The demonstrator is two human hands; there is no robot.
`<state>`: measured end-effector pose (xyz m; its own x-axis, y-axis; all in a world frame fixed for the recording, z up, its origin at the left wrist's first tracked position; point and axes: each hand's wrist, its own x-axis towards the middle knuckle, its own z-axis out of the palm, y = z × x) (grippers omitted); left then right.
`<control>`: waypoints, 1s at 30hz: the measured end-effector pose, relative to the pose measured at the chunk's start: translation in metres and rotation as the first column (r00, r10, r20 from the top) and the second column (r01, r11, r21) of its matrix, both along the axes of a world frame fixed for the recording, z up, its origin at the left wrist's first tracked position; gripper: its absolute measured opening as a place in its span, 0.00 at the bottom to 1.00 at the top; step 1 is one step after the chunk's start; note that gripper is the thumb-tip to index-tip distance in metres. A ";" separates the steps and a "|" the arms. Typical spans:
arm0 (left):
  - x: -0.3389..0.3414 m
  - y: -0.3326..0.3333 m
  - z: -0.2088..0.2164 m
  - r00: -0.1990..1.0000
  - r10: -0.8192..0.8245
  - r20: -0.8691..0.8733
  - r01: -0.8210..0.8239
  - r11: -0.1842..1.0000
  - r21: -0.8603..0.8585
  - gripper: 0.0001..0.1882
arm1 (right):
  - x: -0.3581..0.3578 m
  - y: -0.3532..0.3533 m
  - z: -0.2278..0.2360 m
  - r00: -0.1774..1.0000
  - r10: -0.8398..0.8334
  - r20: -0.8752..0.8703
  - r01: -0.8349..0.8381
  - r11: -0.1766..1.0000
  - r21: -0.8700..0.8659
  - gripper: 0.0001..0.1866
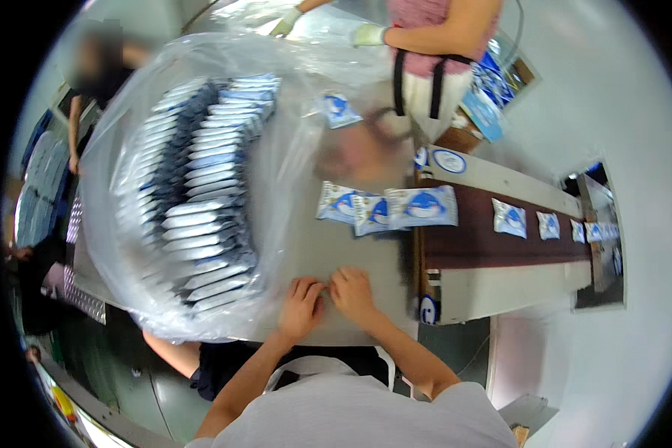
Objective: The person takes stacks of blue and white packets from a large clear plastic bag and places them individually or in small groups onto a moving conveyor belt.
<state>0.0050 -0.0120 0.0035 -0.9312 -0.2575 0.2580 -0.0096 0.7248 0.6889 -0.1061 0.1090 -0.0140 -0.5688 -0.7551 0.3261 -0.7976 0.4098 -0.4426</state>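
Note:
My left hand (302, 308) and my right hand (352, 296) rest close together on the grey table (373, 261), near its front edge. The fingers of both are curled in, and their tips almost meet. Whatever they pinch, if anything, is too small or hidden to make out. Beyond them several blue-and-white sealed packets (423, 207) overlap at the end of a conveyor belt (474, 246). To my left a large clear plastic bag (276, 216) spreads open, with packets (216, 160) standing in two long rows inside it.
More packets (509, 218) lie spaced along the brown belt at the right. A single packet (339, 110) lies farther back on the table. Across from me a co-worker's gloved hands (369, 35) touch clear plastic film. Another person (101, 67) stands at the far left.

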 end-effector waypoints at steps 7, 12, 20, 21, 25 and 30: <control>-0.001 -0.001 -0.012 1.000 -0.008 0.025 0.009 0.999 -0.048 0.19 | -0.046 0.011 0.102 0.836 0.007 0.549 -0.117 0.979 0.165 0.10; -0.001 0.000 -0.006 1.000 0.012 0.022 -0.011 0.998 -0.067 0.18 | -0.203 0.101 0.156 0.979 -0.188 -0.078 0.196 0.975 0.105 0.09; -0.004 0.003 -0.006 1.000 0.003 0.029 -0.003 1.000 0.001 0.18 | -0.359 0.283 0.154 0.903 -0.406 -0.142 0.335 0.459 0.823 0.27; -0.002 0.002 -0.007 0.999 0.015 0.044 -0.016 1.000 0.024 0.18 | -0.360 0.271 0.158 0.931 -0.327 -0.163 0.282 0.361 0.889 0.27; -0.001 0.000 -0.007 0.991 -0.024 0.129 -0.003 0.980 0.199 0.17 | -0.356 0.215 0.172 0.999 -0.044 0.013 0.004 0.374 0.927 0.26; -0.036 0.027 -0.015 0.967 -0.136 0.214 -0.084 0.621 0.779 0.24 | -0.304 0.067 0.171 0.906 0.324 0.273 -0.423 0.724 0.545 0.30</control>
<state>-0.0314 0.0146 -0.0118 -0.9407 -0.2321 -0.2474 -0.2351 -0.0798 0.9687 -0.4100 0.1764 0.1575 -0.2026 -0.9293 -0.3087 -0.8866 0.3079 -0.3451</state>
